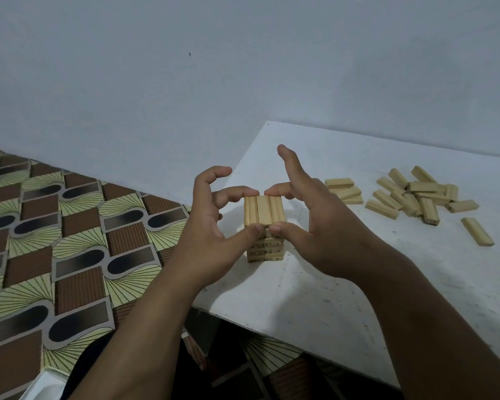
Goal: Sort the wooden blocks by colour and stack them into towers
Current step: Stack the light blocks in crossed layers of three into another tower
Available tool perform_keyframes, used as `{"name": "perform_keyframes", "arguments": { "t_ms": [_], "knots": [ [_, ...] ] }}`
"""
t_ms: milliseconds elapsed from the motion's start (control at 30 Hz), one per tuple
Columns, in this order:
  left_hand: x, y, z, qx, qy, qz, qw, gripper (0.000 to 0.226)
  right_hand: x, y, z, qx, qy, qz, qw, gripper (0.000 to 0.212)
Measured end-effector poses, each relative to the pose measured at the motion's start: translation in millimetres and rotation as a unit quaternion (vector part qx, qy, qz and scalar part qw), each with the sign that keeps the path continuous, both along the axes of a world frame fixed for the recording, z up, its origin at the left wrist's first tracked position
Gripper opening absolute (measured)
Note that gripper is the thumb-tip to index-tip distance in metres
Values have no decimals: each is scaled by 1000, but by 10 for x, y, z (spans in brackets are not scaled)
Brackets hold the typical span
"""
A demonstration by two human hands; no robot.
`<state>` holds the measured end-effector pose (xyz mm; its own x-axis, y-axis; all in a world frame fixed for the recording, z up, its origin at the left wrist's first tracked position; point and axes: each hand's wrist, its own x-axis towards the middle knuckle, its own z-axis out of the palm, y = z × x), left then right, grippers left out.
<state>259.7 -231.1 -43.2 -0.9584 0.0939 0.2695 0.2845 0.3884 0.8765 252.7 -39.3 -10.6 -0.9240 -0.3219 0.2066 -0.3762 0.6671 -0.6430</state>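
A short tower of pale wooden blocks [264, 226] stands near the left edge of the white table [315, 298]; its top layer is three blocks side by side. My left hand [214, 226] and my right hand [309, 226] flank that top layer. Each hand's thumb presses the near ends of the blocks and a finger touches the far ends; the other fingers are spread. A heap of loose pale blocks [416, 197] lies on the table to the right, with a small group of three blocks [344, 190] closer in and one single block [477, 231] apart.
The table's left edge [237, 180] runs just beside the tower. A patterned brown, green and black floor [55, 241] lies to the left and below. A plain grey wall [243, 67] rises behind the table.
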Motion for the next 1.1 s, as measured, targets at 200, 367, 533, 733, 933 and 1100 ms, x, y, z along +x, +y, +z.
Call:
{"name": "perform_keyframes", "arguments": {
  "t_ms": [200, 367, 533, 733, 933, 1100],
  "knots": [
    [-3, -2, -20, -1, 2, 0, 1000, 79, -13, 22, -16, -3, -6, 3, 1000, 105],
    [-7, -2, -29, -5, 5, 3, 1000, 81, -15, 27, -30, 2, -6, 8, 1000, 104],
    [-14, -7, -38, -9, 4, -1, 1000, 81, -23, 52, -41, 8, -11, 16, 1000, 102],
    [-12, -12, -36, 10, -2, -19, 1000, 78, -39, 51, -51, 18, -12, 18, 1000, 101],
    [-11, -18, -26, 7, -7, -16, 1000, 81, -30, 61, -39, 21, -11, 18, 1000, 102],
    [-8, -24, -25, 11, -9, -15, 1000, 86, -24, 51, -22, 14, -15, 10, 1000, 102]
  ]
}}
